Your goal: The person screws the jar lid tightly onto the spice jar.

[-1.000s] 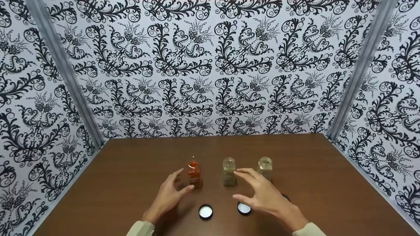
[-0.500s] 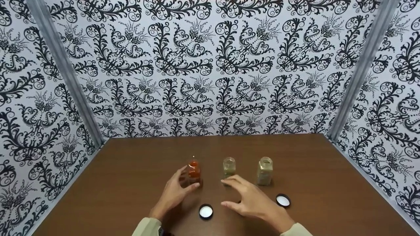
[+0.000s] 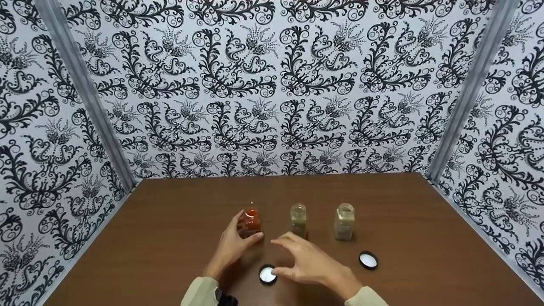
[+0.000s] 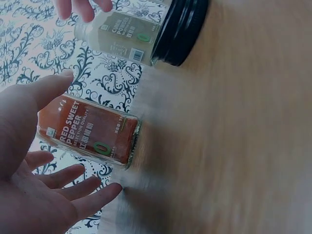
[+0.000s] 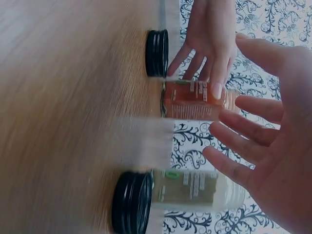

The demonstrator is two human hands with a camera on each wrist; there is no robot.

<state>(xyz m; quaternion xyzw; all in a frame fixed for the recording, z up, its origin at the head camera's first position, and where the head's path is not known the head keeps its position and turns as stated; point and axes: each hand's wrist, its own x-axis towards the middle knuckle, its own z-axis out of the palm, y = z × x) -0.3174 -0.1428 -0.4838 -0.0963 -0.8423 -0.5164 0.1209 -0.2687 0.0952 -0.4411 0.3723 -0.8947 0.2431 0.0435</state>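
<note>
An uncapped glass jar of red powder, labelled red sweet pepper, stands at the left of the row. My left hand curves loosely around its left and near side. In the left wrist view, the fingers are spread and a gap shows between thumb and jar. Above the table, my right hand has loosely bent fingers and nothing in them. Its thumb tip overlaps a black lid with a white inside, lying in front of the red jar; contact cannot be told. Behind the right hand's fingers stands an open jar of greenish powder.
Another open jar of pale greenish powder stands at the right of the row. A second black lid lies white side up in front of it. The brown table ends against a patterned back wall.
My right hand has moved left, from in front of the right-hand jars to the left lid, uncovering the right lid. My left hand has drawn closer around the red jar.
</note>
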